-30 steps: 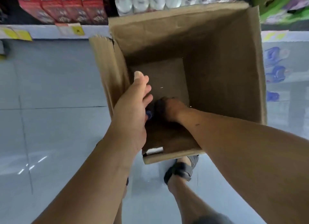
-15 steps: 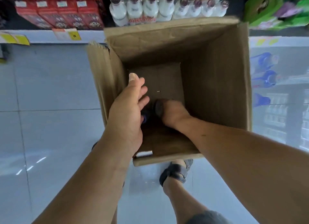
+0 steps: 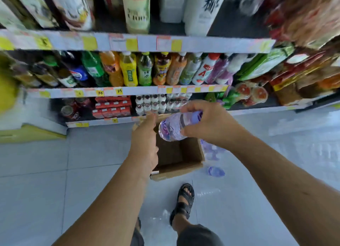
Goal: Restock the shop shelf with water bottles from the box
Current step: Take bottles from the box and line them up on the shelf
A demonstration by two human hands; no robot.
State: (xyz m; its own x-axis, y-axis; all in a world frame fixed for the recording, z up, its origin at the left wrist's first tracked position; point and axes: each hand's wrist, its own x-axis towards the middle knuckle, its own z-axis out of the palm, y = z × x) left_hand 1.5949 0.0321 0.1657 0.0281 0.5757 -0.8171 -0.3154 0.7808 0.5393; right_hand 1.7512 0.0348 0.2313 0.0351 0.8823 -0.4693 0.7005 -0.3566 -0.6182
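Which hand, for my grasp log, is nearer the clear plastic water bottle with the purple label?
Right. The right hand grips the water bottle near its cap end; the left hand is beside its base.

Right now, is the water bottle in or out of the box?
Out: the right hand grips the water bottle in the air above the box.

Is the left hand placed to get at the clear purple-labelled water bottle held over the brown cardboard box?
Probably yes: the left hand is open and empty beside the clear purple-labelled water bottle, whose base end is bare; the right hand grips it nearer the cap.
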